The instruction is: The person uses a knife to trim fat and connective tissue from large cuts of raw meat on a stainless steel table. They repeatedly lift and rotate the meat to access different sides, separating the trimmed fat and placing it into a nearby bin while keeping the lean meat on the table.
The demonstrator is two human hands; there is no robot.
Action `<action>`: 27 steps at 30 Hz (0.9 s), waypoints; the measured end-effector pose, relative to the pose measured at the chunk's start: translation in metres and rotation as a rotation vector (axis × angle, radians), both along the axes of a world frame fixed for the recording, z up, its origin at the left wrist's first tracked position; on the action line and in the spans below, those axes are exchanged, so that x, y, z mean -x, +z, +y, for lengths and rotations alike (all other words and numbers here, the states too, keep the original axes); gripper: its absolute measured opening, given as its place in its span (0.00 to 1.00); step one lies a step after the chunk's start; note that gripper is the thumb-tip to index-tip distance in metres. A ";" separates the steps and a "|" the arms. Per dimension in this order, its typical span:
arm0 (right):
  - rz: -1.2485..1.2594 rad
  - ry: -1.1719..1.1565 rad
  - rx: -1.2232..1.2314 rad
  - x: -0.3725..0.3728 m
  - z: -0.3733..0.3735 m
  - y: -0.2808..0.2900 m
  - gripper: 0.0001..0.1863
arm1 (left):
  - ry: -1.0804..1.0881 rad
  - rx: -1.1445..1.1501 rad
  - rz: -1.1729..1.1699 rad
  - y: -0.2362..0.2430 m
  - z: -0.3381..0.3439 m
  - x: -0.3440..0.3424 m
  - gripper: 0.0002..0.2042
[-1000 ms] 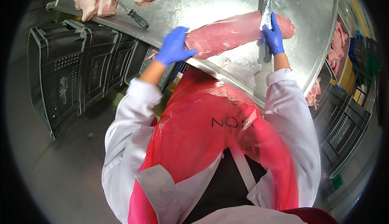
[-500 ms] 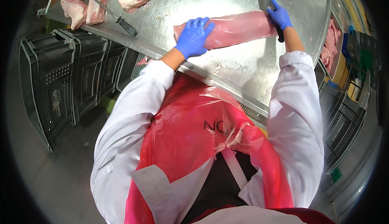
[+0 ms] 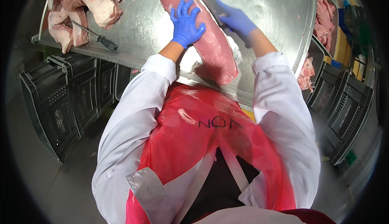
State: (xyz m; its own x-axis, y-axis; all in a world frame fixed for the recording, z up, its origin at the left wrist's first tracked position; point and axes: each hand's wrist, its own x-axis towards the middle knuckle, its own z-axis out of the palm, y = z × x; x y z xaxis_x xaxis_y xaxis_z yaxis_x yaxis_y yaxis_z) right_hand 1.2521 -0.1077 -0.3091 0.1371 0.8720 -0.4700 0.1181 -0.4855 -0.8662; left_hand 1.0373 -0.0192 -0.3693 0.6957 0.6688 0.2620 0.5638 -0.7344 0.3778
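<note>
A long pale-pink slab of boneless meat, like a loin (image 3: 214, 53), lies slantwise on the metal table, its near end by the table's front edge. My left hand (image 3: 186, 27), in a blue glove, rests on top of it with fingers spread. To the right of the meat, my gloved right hand (image 3: 239, 19) is closed round the dark handle of a knife (image 3: 206, 0). The blade points away and to the left, close along the meat's right side. Motion blurs the right hand a little, and its index finger stretches forward.
Several thick meat cuts (image 3: 99, 9) are heaped at the table's far left. Beside them lies a sharpening steel (image 3: 106, 42) with a dark handle. Dark plastic crates (image 3: 52, 102) stand below at left, more (image 3: 342, 114) at right. Meat pieces (image 3: 324, 19) fill a container beyond the right edge.
The loin has swung from lying crosswise to pointing away from me. My right hand has left its right end, and the knife has come in along its side. My left hand stays on the meat.
</note>
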 end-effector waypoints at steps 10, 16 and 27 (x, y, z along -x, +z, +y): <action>-0.721 0.523 0.053 -0.010 -0.090 -0.004 0.39 | 0.075 -0.042 0.009 -0.011 -0.003 -0.008 0.28; -0.657 0.521 0.074 -0.035 -0.231 0.035 0.39 | 0.121 -0.021 0.011 -0.011 -0.007 -0.010 0.26; -0.162 0.080 0.103 -0.019 -0.158 0.019 0.38 | 0.091 0.041 -0.071 -0.002 -0.095 -0.022 0.21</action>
State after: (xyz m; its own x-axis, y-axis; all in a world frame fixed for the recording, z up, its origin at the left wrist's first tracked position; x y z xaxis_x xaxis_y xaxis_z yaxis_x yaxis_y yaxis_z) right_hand 1.2710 -0.2660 -0.2903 0.1502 0.8315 -0.5348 0.2934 -0.5540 -0.7791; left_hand 1.0595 -0.1144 -0.3714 0.6122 0.7395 0.2797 0.5985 -0.6646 0.4473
